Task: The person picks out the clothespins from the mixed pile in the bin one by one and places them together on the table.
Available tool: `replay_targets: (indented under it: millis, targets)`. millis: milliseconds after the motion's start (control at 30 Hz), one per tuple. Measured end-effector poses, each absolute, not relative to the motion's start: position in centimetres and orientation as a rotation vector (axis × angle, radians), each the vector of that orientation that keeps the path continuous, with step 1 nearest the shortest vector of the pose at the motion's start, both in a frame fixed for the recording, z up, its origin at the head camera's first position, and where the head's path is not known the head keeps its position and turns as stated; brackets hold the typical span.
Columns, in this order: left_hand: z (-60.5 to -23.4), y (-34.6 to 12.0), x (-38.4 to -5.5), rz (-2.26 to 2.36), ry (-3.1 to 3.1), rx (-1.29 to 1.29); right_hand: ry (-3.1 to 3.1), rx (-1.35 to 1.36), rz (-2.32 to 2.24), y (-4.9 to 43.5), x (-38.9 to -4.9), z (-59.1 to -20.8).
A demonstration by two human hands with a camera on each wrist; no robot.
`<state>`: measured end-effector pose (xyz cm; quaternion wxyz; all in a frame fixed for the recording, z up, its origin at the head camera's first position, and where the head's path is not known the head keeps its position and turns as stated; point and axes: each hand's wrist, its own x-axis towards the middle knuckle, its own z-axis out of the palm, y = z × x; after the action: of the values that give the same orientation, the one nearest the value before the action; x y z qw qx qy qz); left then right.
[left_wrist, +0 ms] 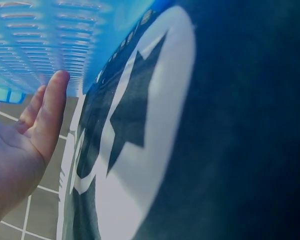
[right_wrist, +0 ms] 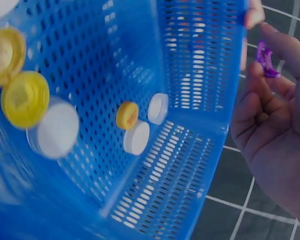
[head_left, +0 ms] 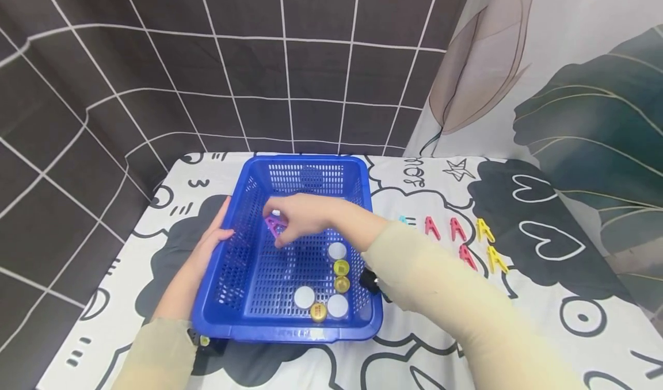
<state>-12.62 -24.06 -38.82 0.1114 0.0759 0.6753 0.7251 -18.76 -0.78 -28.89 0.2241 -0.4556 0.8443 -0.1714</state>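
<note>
A blue perforated plastic basket (head_left: pixel 287 333) stands on the patterned cloth. At its left side my left hand (head_left: pixel 209 243) holds the rim, thumb over the edge. In the left wrist view, that hand's fingers (left_wrist: pixel 52 112) lie fairly straight along the outer wall. My right hand (head_left: pixel 303 214) reaches over the basket and pinches a small purple clothespin (head_left: pixel 274 224) between thumb and fingers. The same purple clothespin (right_wrist: pixel 265 60) shows at the fingertips in the right wrist view. Several bottle caps lie on the basket floor, including a white cap (head_left: pixel 304 297) and a yellow cap (head_left: pixel 341 267).
Right of the basket lie red clothespins (head_left: pixel 458 229), yellow clothespins (head_left: pixel 495 259) and a light blue clothespin (head_left: pixel 403 220), partly hidden by my right sleeve (head_left: pixel 414 257). Behind the cloth-covered table (head_left: pixel 409 350) hangs a dark curtain with a white grid (head_left: pixel 321 71).
</note>
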Motion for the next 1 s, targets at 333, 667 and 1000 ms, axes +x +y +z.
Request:
replay_targets:
  millis: [333, 667, 1000]
  targets:
    - [-38.7, -24.1, -12.6, 2.123, 1.986, 0.242, 2.355, -1.170, -0.749, 3.5, -18.9, -28.6]
    - [-38.6, -24.0, -12.7, 2.117, 2.031, 0.215, 2.405, -1.032, -0.889, 8.4, -18.4, -29.0]
    - [-38.7, -24.0, -12.8, 2.159, 1.965, 0.220, 2.433, -0.908, -1.019, 13.3, -17.5, -30.6]
